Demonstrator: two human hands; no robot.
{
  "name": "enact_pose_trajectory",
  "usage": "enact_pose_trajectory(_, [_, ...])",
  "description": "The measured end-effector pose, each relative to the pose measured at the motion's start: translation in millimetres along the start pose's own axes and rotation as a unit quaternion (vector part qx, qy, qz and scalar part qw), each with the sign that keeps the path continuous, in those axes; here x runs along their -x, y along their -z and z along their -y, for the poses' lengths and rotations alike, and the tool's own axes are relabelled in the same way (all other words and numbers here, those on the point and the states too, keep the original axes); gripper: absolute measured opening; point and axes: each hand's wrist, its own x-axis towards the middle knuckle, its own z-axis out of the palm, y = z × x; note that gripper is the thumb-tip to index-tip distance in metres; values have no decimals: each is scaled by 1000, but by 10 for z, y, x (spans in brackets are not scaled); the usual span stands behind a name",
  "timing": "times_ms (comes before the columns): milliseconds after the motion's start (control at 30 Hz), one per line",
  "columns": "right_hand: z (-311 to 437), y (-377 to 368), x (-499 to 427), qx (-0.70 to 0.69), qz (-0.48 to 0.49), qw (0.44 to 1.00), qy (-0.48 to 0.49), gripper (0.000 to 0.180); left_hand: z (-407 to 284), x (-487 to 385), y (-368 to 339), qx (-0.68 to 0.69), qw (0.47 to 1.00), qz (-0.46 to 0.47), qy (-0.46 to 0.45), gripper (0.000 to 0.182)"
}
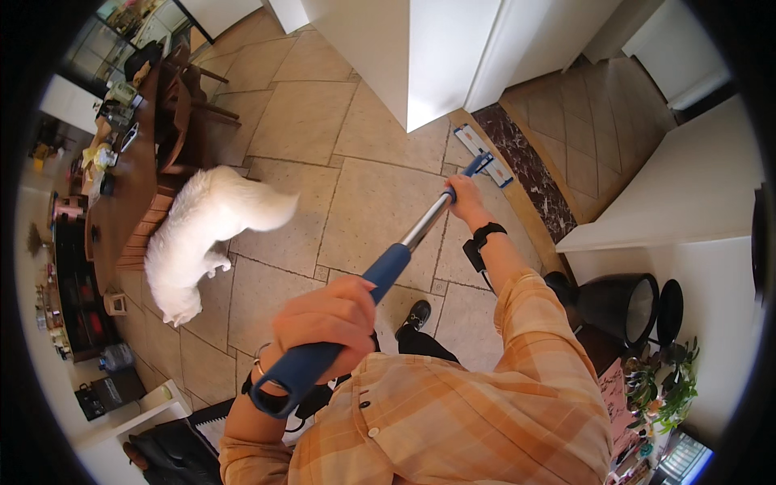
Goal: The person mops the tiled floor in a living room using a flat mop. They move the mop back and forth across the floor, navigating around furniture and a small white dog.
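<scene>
My left hand (pixel 327 324) grips the thick blue handle of a flat mop (pixel 388 273) near its top end, close to my body. Farther along the metal pole, my right hand (pixel 465 197) is closed around the blue lower part. Beyond it, the flat mop head (pixel 483 155), pale with blue ends, lies on the tiled floor beside a dark marble threshold strip (pixel 527 167). Whether a pad sits under the head cannot be seen. Both wrists wear black straps.
A white dog (pixel 206 224) stands on the left beside a wooden table (pixel 136 176) and chairs. A white wall corner (pixel 408 121) juts in ahead. Black rounded objects (pixel 618 309) and leafy plants (pixel 673 388) are at the right. My shoe (pixel 418 314) is on the tiles.
</scene>
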Motion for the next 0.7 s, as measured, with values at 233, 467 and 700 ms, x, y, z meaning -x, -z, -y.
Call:
enact_pose_trajectory(233, [436,-298,238,-23,18,997,73,14,-459,419,239,-32,997,42,63,10])
enact_pose_trajectory(467, [1835,-529,549,-149,80,962,213,13,-1614,313,756,-15,969,244,43,5])
enact_pose_trajectory(700, [2879,-329,1157,-225,228,911,261,15,-2111,574,398,-10,982,72,-176,9])
